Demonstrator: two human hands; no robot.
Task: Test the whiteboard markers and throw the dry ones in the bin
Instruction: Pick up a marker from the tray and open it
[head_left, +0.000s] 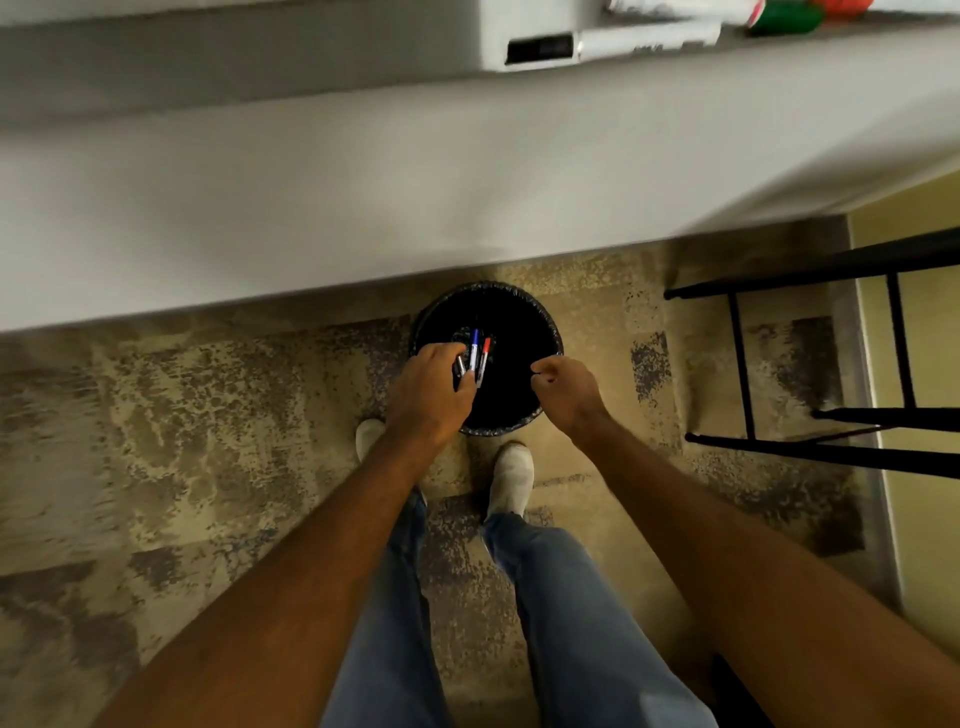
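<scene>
The left hand (428, 392) is holding its grip curled round a bunch of markers (474, 358) directly over the open bin (545, 332) on the floor, seemingly so they drop inside, while the right hand (566, 389) is hovering curled and empty beside it.

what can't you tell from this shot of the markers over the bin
Head view only:
- Markers' lower ends: covered by the left hand; only the blue-capped marker and red-capped marker show clearly, so the count is unsure.
- Round black-lined bin: its inside is too dark to see contents.
- Right hand: curled, its palm side hidden.
- Things on the whiteboard ledge: blurred and cut by the top edge.
</scene>
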